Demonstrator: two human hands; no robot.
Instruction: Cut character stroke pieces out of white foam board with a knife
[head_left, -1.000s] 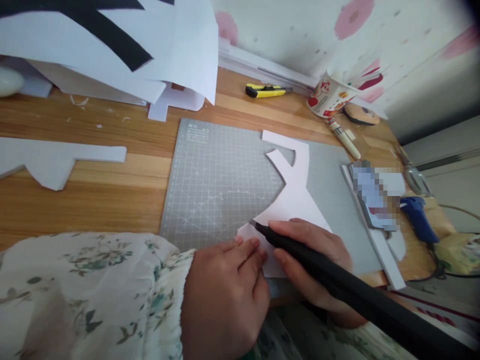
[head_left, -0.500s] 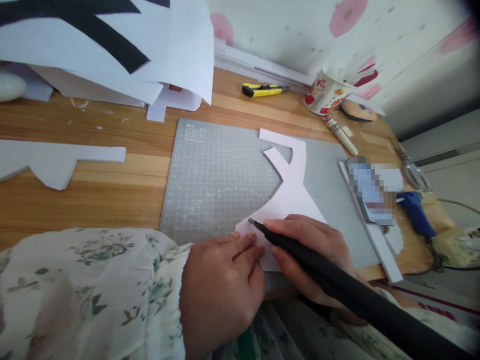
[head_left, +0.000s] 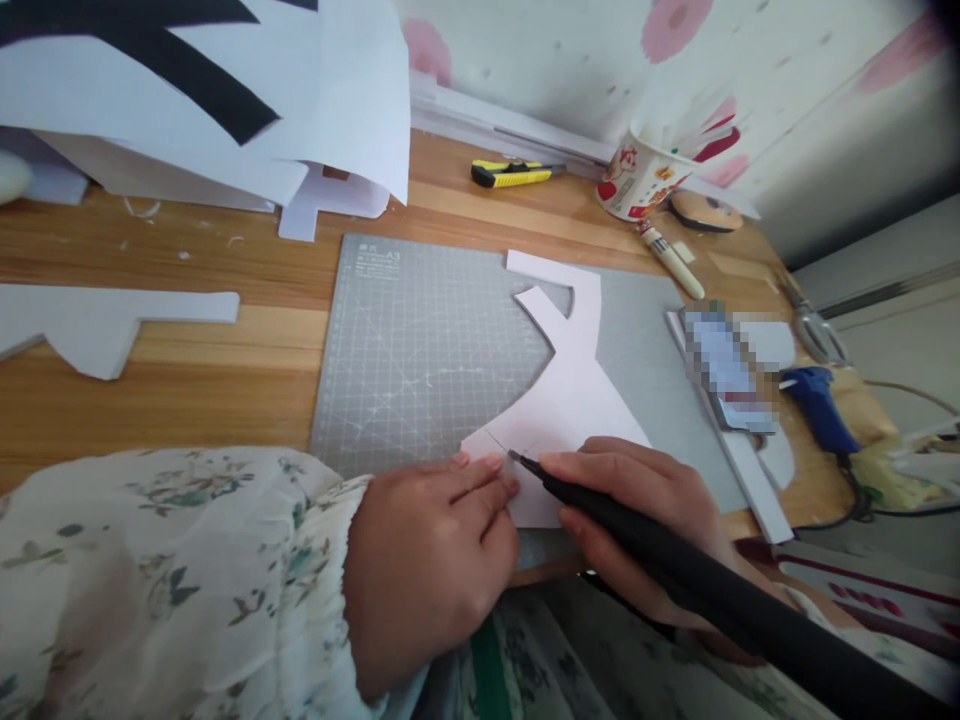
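Note:
On the grey cutting mat [head_left: 405,340] lies a white foam-board cutout [head_left: 570,400] with two arms at its far end. My left hand [head_left: 442,560] rests flat on its near-left corner, fingers stretched out and pressing down. In my right hand [head_left: 645,510] is a black craft knife [head_left: 622,520], gripped like a pen. Its thin tip touches the board just right of my left fingertips. A fine dark line runs from near the board's left edge to that tip, and a fainter line shows to its right.
A yellow utility knife [head_left: 516,173] lies behind the mat, near a paper cup [head_left: 637,178]. At right are a phone [head_left: 729,365], white strips, a blue glue gun [head_left: 821,410] and scissors [head_left: 821,335]. Another white cutout [head_left: 97,320] and large paper sheets [head_left: 337,110] occupy the left.
The knife tip has moved inward across the board, toward me and to the right, with a dark line now visible behind it. My left hand stays on the board. The view has shifted slightly.

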